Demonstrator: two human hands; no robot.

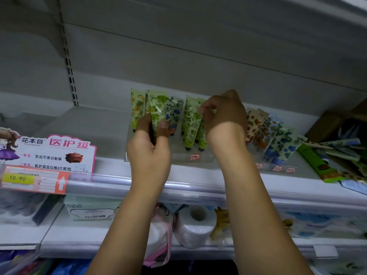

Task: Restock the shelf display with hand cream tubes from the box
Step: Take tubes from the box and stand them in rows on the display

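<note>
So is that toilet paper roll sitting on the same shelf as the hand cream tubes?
No, the toilet paper roll sits on the shelf below the tubes.

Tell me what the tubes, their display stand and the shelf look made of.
Hand cream tubes: glossy soft plastic by the look, going by the sheen and flat crimped top ends. Display stand: clear hard plastic, likely acrylic, since the shelf shows through it. Shelf: matte pale surface, probably painted metal, though the look leaves that open.

tubes crowd centre, bare shelf left
</note>
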